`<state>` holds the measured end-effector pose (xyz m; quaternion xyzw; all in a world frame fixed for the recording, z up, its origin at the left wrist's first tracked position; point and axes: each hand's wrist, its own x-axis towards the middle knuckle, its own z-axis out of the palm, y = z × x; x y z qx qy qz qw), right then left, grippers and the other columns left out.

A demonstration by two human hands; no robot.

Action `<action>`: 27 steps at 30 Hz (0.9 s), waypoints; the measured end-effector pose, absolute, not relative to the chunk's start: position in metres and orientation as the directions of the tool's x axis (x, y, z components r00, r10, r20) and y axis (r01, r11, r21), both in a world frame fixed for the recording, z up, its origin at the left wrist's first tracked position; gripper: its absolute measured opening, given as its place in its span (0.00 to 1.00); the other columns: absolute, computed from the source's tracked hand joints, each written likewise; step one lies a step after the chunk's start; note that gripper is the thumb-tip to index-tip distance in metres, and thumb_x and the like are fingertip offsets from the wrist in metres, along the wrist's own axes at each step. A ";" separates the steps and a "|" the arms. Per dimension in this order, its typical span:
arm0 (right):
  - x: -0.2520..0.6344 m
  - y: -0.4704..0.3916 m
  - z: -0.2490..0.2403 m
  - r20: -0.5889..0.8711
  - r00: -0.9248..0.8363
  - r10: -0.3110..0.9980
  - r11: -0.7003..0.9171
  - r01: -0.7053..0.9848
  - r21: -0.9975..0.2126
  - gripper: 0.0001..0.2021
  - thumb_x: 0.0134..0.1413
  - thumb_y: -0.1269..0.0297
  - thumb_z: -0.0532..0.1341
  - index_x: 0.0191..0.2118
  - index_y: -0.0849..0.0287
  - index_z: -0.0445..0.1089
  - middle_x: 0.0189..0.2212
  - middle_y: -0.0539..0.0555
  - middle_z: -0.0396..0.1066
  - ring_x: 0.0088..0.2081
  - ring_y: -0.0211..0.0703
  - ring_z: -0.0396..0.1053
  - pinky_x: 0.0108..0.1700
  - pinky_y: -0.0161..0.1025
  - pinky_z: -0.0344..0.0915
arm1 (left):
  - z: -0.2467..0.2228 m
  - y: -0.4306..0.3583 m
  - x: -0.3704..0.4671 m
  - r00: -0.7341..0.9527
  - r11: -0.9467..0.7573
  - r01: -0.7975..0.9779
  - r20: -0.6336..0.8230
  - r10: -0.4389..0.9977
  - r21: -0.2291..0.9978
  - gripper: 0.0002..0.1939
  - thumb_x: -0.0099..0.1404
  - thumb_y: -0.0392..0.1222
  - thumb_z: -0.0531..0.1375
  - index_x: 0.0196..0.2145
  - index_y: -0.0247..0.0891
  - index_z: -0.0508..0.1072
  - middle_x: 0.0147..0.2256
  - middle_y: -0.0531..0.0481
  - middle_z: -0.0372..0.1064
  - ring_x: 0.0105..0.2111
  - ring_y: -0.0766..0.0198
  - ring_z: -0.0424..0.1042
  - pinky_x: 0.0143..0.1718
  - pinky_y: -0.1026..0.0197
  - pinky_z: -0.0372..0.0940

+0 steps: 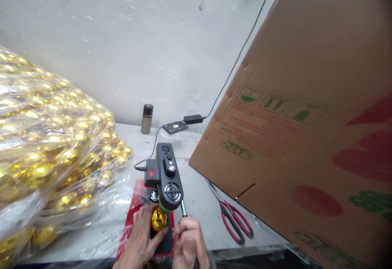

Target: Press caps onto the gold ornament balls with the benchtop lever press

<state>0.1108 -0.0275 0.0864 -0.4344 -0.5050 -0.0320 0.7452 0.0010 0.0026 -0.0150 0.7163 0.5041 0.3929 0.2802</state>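
Note:
A small black bench press (171, 179) with round grilles on its top stands on the table over a red sheet (130, 220). Under its front end sits a shiny gold faceted ball (159, 219). My left hand (145, 232) has its thumb and fingers closed around this ball, on the black base (167, 240). At the press's right side a metal lever (183, 208) sticks out, and my right hand (190, 238) is wrapped around its lower end. The grip itself is mostly hidden by the fingers.
Clear plastic bags of gold balls (58, 138) fill the left side. A large cardboard box (275, 138) leans in from the right. Red-handled scissors (235, 222) lie beside it. Toward the wall stand a bottle (147, 118) and a power adapter (193, 118) with its cable.

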 end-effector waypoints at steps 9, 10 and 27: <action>0.105 -0.033 0.089 0.699 0.540 0.469 0.559 0.431 -0.708 0.22 0.78 0.59 0.50 0.27 0.54 0.57 0.24 0.43 0.61 0.27 0.34 0.60 0.51 0.41 0.66 | -0.014 0.003 0.002 0.171 -0.331 0.487 0.284 0.943 0.808 0.24 0.68 0.58 0.64 0.55 0.41 0.77 0.48 0.38 0.80 0.46 0.42 0.77 0.51 0.39 0.72; 0.105 -0.033 0.088 0.701 0.539 0.467 0.559 0.434 -0.706 0.22 0.78 0.59 0.50 0.26 0.54 0.57 0.24 0.43 0.61 0.27 0.34 0.60 0.51 0.41 0.66 | -0.014 0.003 0.002 0.168 -0.332 0.486 0.286 0.943 0.808 0.24 0.68 0.58 0.64 0.55 0.42 0.77 0.48 0.38 0.80 0.46 0.42 0.77 0.51 0.40 0.73; 0.105 -0.033 0.083 0.691 0.547 0.472 0.558 0.422 -0.715 0.22 0.77 0.61 0.49 0.26 0.55 0.58 0.24 0.43 0.62 0.27 0.35 0.60 0.49 0.40 0.66 | -0.021 0.004 0.004 0.188 -0.318 0.479 0.258 0.948 0.819 0.24 0.68 0.54 0.64 0.57 0.41 0.75 0.52 0.37 0.79 0.51 0.41 0.76 0.54 0.37 0.71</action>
